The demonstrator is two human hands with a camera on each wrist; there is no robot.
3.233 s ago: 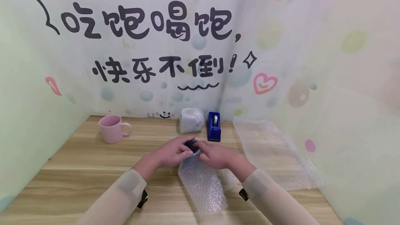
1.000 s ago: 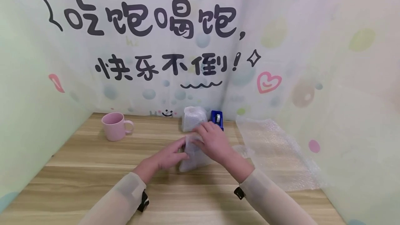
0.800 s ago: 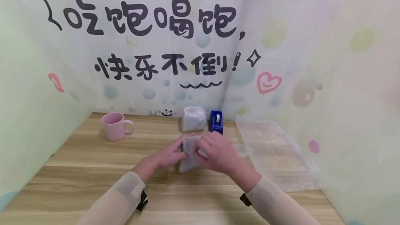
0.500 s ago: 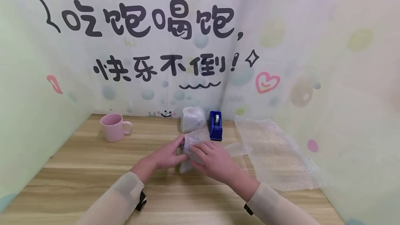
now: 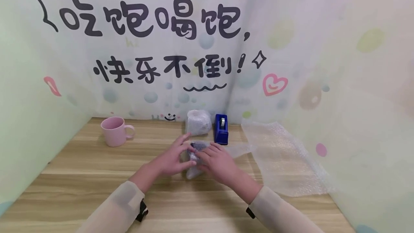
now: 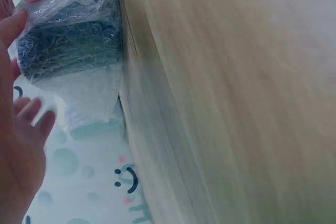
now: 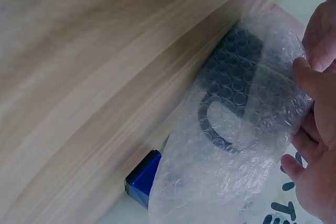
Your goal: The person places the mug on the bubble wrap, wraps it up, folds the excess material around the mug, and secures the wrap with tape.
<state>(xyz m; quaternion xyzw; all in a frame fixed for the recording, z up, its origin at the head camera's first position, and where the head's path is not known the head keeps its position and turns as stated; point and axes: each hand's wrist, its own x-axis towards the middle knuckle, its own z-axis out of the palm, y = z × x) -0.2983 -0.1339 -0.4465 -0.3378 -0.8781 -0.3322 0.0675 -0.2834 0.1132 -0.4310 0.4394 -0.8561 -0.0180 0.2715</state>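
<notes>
A dark mug [image 7: 236, 72] lies inside bubble wrap [image 7: 194, 177]; its curved handle shows through the bubbles in the right wrist view. In the head view, both hands are on this bundle at mid-table. My left hand [image 5: 169, 157] stands at its left side, fingers spread; in the left wrist view the thumb is by the wrap and the other fingers are off it. My right hand [image 5: 218, 163] holds the wrap against the mug from the right, thumb low and fingers bent over the top. A loose tail of wrap [image 5: 239, 149] trails to the right.
Behind the bundle sit another bubble-wrapped item [image 5: 198, 122] and a blue tape dispenser [image 5: 221, 130]. A pink mug [image 5: 114, 131] stands at the left. A flat bubble wrap sheet [image 5: 288, 164] covers the table's right side. A printed wall hanging [image 5: 145, 92] rises behind the table.
The wrap strip hung toward me earlier; now it is around the mug with its tail to the right. My right hand has lowered onto the bundle, and the left fingers have spread.
</notes>
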